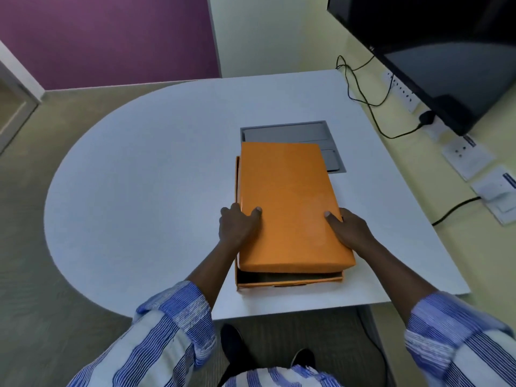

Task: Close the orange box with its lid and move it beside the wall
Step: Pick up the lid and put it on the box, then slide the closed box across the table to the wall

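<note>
Standing on grey-green carpet, a white table [139,169] with a rounded left end fills the view, a purple wall [106,37] behind it. Near the front edge the left hand [237,224] grips the left side of the orange lid [287,208], thumb on top. The lid sits over the orange box [287,282], not fully down. The right hand [349,230] holds its right side. Past the right edge, cables [363,93], sockets [463,156] and a dark screen [446,51] meet the pale wall [279,32]. No writing is readable.

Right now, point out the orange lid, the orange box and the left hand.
orange lid [290,208]: head view, middle of its top face.
orange box [290,283]: head view, near front wall.
left hand [237,226]: head view, back of the hand.
</note>
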`<state>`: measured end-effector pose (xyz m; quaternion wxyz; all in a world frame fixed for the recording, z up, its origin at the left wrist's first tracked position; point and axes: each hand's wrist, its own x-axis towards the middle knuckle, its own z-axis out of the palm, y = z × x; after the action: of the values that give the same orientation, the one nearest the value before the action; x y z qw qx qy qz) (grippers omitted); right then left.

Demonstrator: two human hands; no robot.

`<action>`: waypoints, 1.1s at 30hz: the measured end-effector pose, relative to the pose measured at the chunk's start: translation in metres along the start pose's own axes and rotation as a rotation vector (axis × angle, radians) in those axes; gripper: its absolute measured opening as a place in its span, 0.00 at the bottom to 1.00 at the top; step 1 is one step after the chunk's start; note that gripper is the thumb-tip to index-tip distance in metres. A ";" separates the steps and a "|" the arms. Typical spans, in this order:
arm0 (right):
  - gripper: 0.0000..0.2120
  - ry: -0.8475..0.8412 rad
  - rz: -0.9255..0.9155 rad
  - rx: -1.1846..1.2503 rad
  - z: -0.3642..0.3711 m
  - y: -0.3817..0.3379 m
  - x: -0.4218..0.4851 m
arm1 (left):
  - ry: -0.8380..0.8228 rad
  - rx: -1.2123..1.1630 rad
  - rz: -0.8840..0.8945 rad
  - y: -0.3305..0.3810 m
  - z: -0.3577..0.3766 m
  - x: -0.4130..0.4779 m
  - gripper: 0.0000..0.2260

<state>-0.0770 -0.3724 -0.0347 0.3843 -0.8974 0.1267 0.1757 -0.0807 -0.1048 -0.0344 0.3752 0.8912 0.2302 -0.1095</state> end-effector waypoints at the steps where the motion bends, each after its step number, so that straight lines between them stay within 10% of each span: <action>1: 0.30 -0.021 -0.005 0.026 0.000 0.002 -0.003 | 0.016 0.012 -0.004 -0.004 0.001 -0.004 0.35; 14: 0.36 -0.238 0.018 0.116 -0.001 0.025 -0.019 | -0.126 0.061 -0.131 -0.038 -0.018 -0.047 0.24; 33: 0.58 -0.507 0.022 -0.086 -0.002 0.037 -0.039 | -0.312 0.243 -0.047 -0.045 -0.007 -0.079 0.34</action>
<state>-0.1253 -0.3947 -0.0410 0.3633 -0.8388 0.0286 0.4044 -0.1719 -0.0981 -0.0285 0.2933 0.8966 0.1749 -0.2821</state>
